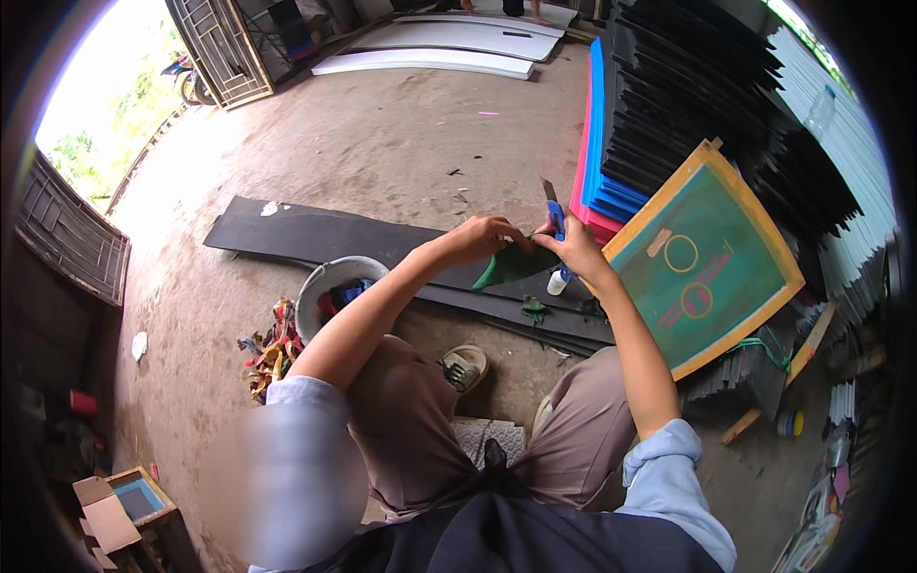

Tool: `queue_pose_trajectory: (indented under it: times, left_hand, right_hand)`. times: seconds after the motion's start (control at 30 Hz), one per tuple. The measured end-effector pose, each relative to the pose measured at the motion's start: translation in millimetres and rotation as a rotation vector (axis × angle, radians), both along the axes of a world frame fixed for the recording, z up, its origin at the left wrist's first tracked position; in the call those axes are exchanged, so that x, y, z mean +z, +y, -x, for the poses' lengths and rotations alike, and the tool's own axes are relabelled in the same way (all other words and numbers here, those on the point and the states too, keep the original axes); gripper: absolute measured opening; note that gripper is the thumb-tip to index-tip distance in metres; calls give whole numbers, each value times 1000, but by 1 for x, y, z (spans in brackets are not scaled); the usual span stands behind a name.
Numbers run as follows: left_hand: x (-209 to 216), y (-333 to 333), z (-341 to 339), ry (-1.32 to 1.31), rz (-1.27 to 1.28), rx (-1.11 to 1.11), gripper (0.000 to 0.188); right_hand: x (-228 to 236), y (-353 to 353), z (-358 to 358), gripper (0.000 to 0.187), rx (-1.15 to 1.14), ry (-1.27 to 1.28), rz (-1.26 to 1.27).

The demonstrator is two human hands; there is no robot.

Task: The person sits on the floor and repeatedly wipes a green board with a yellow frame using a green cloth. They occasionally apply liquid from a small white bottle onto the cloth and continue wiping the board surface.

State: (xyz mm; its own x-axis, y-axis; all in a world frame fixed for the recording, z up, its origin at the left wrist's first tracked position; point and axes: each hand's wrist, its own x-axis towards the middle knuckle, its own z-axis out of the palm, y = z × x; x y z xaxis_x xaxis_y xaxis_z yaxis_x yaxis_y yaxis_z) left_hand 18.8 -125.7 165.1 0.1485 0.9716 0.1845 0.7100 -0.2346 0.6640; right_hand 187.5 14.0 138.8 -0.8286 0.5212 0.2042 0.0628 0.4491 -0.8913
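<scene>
Seated low over a concrete floor (pixel 382 143), I worked above the right-hand part of some long black sheets (pixel 315 229), a piece of green cloth (pixel 511 267) hanging between my hands near their near edge. My left hand (pixel 482 239) had its fingers pinched on the cloth's upper edge, the thumb mostly hidden, apparently to keep the limp piece taut. My right hand (pixel 571 246) had its fingers clamped around a blue utility knife (pixel 555 218), beside the cloth's right end. The grip probably left the blade standing clear of both hands. The knife's long axis ran away from my body; its blade pointed toward the sheets' far edge, tipped slightly left. The cloth's long axis slanted across me, its tapered corner aimed left and back toward my knees.

Green scraps (pixel 533 308) lay on the sheets below, by their near edge. A grey bucket (pixel 308 310) stood at that edge, left of my knees, with a heap of coloured scraps (pixel 272 353) beside it, presumably placed there for easy reach.
</scene>
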Motion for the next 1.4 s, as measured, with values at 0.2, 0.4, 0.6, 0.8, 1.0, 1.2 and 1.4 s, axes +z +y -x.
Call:
queue_pose_trajectory:
  times: [0.2,0.4,0.6,0.8,1.0,1.2,1.4]
  left_hand:
    - [0,5,-11,-19,-114,-52,26]
    - [-7,12,-8,-23,-177,32,22]
    - [-1,7,-2,-131,-127,305,25]
    - [8,7,9,-256,-158,350,25]
    - [14,5,7,-159,-120,357,34]
    - [14,3,2,-186,-114,328,36]
    - [7,7,-9,-78,-127,318,40]
  right_hand:
    - [1,5,-4,32,17,64,-45]
    - [6,0,-4,25,-38,97,-155]
    - [30,-13,-13,22,-205,66,-888]
    - [41,-33,-16,23,-139,-169,-948]
    - [42,-40,-16,23,-167,-219,-1021]
    - [24,-44,-8,18,-149,-265,-1089]
    - [-10,-41,8,20,-219,-324,-1055]
